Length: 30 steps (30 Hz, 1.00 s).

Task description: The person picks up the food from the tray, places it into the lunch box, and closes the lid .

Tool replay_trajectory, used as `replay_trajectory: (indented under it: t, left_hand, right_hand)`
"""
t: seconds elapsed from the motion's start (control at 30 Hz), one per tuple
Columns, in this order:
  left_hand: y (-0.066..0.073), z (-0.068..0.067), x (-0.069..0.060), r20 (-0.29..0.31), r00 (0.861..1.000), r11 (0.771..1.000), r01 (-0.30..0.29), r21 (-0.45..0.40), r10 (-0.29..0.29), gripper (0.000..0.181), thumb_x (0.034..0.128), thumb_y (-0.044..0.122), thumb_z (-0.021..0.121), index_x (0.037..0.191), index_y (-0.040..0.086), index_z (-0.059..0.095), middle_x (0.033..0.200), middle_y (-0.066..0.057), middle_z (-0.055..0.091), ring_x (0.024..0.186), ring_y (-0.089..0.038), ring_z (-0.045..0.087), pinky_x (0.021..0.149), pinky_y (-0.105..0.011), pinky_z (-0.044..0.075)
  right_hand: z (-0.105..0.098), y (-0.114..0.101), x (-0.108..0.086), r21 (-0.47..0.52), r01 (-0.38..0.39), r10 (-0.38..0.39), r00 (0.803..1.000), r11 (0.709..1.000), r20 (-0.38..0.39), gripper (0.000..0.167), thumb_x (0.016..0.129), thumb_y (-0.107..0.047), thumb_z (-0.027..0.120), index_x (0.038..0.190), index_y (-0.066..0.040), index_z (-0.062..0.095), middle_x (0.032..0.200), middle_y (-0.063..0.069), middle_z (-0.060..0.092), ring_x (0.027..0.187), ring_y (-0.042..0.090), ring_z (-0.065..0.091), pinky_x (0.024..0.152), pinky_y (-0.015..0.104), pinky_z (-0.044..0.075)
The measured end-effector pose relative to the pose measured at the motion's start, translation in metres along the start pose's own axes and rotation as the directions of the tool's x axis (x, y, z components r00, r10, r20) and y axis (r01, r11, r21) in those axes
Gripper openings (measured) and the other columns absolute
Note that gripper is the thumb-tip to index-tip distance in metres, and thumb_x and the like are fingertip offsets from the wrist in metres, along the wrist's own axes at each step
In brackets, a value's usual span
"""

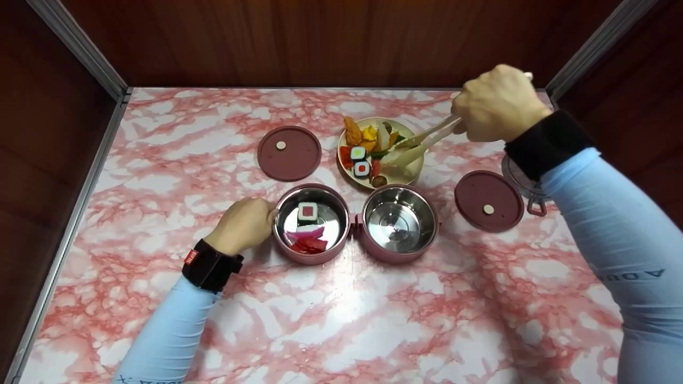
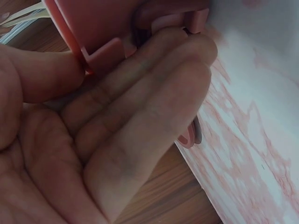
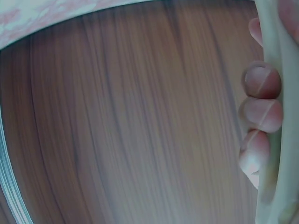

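Left hand (image 1: 245,224): your fingers and thumb pinch the side fitting of the round pink steel-lined left pot (image 1: 315,260), which stands upright on the pink-and-white marbled surface (image 1: 373,320)
Right hand (image 1: 496,104): your fingers are curled round the pale beige two-armed tongs (image 1: 440,136); their tips reach over the plate, and you cannot tell whether they grasp a piece there
Plate: the round cream plate (image 1: 400,176) sits behind the pots; a white-and-black sushi roll with a green centre (image 1: 358,154) and one with a red centre (image 1: 362,169) lie at its left, among other food pieces
Left pot: inside are a white-and-black sushi roll with a dark red centre (image 1: 307,212) and pink and red slices (image 1: 309,245)
Right pot: the matching round pink right pot (image 1: 397,257) stands upright just beside it
Lids: one round dusky-pink lid (image 1: 293,160) lies left of the plate; another dusky-pink lid (image 1: 480,192) lies right of the right pot
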<state>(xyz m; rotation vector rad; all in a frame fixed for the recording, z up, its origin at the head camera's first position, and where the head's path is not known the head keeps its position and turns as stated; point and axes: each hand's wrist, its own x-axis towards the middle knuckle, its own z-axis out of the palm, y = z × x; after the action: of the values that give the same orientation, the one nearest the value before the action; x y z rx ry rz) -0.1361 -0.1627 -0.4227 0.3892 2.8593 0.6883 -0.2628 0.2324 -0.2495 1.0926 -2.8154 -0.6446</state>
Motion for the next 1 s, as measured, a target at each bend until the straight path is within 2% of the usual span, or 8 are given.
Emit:
replay_trajectory:
  t: [0.13,0.37,0.53,0.8,0.9,1.0]
  left_hand:
    - [-0.001,-0.001,0.000,0.010,1.000,1.000,0.010,0.000,-0.010,0.037,0.1007,0.017,0.051,0.065,0.014,0.057,0.059,-0.002,0.052,0.057,-0.021,0.052,0.059,-0.039,0.045]
    - [0.000,-0.001,0.001,0.021,1.000,1.000,0.021,-0.010,-0.021,0.036,0.1010,0.019,0.051,0.067,0.013,0.060,0.060,-0.003,0.055,0.059,-0.022,0.054,0.060,-0.039,0.046]
    - [0.001,-0.001,0.001,0.033,0.999,0.999,0.039,-0.015,-0.038,0.035,0.1007,0.019,0.052,0.067,0.013,0.061,0.061,-0.002,0.056,0.059,-0.022,0.055,0.060,-0.038,0.046]
    - [0.002,-0.001,0.000,0.014,1.000,1.000,0.017,0.008,-0.017,0.033,0.1000,0.018,0.053,0.069,0.013,0.062,0.063,-0.004,0.056,0.064,-0.025,0.057,0.063,-0.042,0.047]
    - [0.004,0.000,0.001,0.016,1.000,1.000,0.013,0.013,-0.013,0.032,0.1003,0.019,0.053,0.070,0.012,0.063,0.064,-0.004,0.058,0.066,-0.025,0.058,0.065,-0.043,0.048]
    - [0.005,0.000,0.002,0.026,1.000,1.000,0.018,0.006,-0.018,0.032,0.1006,0.020,0.053,0.072,0.012,0.064,0.065,-0.005,0.058,0.065,-0.025,0.058,0.065,-0.042,0.048]
  right_hand:
    - [-0.005,0.002,-0.003,0.009,0.007,-0.006,0.999,1.000,-0.050,0.030,0.065,-0.023,0.073,0.052,-0.019,0.046,0.048,0.001,0.040,0.043,0.022,0.037,0.039,0.044,0.033]
    - [-0.001,-0.002,0.005,-0.036,0.030,-0.030,0.999,0.999,0.016,0.033,0.070,-0.029,0.076,0.055,-0.015,0.050,0.050,0.005,0.045,0.045,0.025,0.044,0.041,0.048,0.039]
    - [0.001,-0.004,0.009,-0.069,0.061,-0.061,0.998,0.996,0.010,0.034,0.069,-0.029,0.077,0.055,-0.014,0.050,0.050,0.005,0.047,0.046,0.027,0.047,0.044,0.049,0.041]
    - [-0.001,-0.014,0.015,-0.126,0.109,-0.107,0.994,0.986,0.018,0.028,0.068,-0.021,0.074,0.056,-0.013,0.050,0.051,0.005,0.047,0.048,0.025,0.047,0.048,0.047,0.044]
    - [-0.003,-0.013,0.013,-0.120,0.102,-0.097,0.994,0.988,0.050,0.028,0.073,-0.020,0.072,0.057,-0.013,0.050,0.051,0.004,0.046,0.048,0.024,0.046,0.047,0.046,0.043]
    - [-0.013,-0.008,0.007,-0.088,0.057,-0.051,0.996,0.994,0.072,0.029,0.075,-0.020,0.070,0.056,-0.014,0.048,0.051,0.004,0.044,0.047,0.023,0.043,0.043,0.045,0.040]
